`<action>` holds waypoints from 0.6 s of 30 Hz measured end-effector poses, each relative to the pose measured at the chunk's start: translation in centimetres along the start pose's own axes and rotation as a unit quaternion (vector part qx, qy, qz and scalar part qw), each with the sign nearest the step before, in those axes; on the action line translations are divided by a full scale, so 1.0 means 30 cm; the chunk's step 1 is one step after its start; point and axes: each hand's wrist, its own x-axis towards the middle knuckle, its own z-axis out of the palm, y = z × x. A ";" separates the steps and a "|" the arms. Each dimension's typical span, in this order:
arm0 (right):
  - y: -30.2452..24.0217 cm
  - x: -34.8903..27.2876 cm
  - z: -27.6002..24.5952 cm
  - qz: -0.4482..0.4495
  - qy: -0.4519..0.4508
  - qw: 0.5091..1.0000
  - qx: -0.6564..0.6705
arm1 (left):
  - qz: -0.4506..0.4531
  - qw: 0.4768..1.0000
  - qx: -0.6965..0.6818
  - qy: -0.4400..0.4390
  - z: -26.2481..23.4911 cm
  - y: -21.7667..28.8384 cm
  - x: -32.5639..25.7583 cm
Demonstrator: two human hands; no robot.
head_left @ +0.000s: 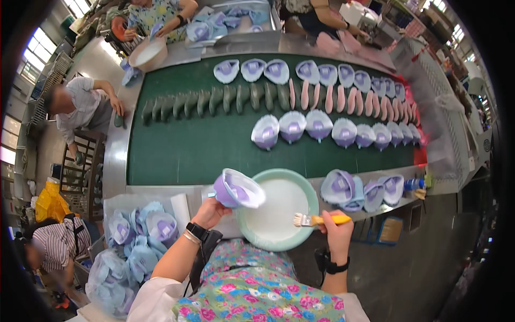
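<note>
Holding one purple shoe upper point(230, 192) and one brush point(316, 220) near one basin point(276, 246).

Purple-and-white shoe upper point(232, 189) was tilted near the left rim of a green basin point(279, 173); yellow-handled brush point(314, 220) pointed bristles-left above white liquid point(268, 222).

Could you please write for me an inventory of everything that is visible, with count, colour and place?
Work surface: one, green, centre
Cup-shaped pieces: many, purple and white, two rows on it
Sole-shaped pieces: many, dark green or pink, between those rows
Basin: one, pale green, near edge
Brush: one, yellow-handled, basin's right side
Held piece: one, purple and white, basin's left side
Piled pieces: many, blue and purple, lower left
Second basin: one, beige, far left corner
Co-workers: at least four, varied clothing, beyond and left
Left hand: one, bare, gripping held piece
Right hand: one, bare, gripping brush
</note>
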 end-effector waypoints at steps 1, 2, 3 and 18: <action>-0.009 0.011 0.004 0.003 0.013 1.000 -0.005 | 0.050 0.998 0.015 0.042 -0.023 0.044 0.050; -0.024 0.017 0.015 0.007 0.028 1.000 -0.009 | 0.100 0.991 0.029 0.083 -0.051 0.089 0.114; -0.027 0.016 0.027 0.008 0.031 0.999 -0.011 | 0.138 0.985 0.013 0.100 -0.119 0.106 0.208; -0.106 0.046 0.155 -0.038 0.116 0.988 -0.095 | -0.016 0.929 -0.029 0.368 -0.301 -0.074 0.806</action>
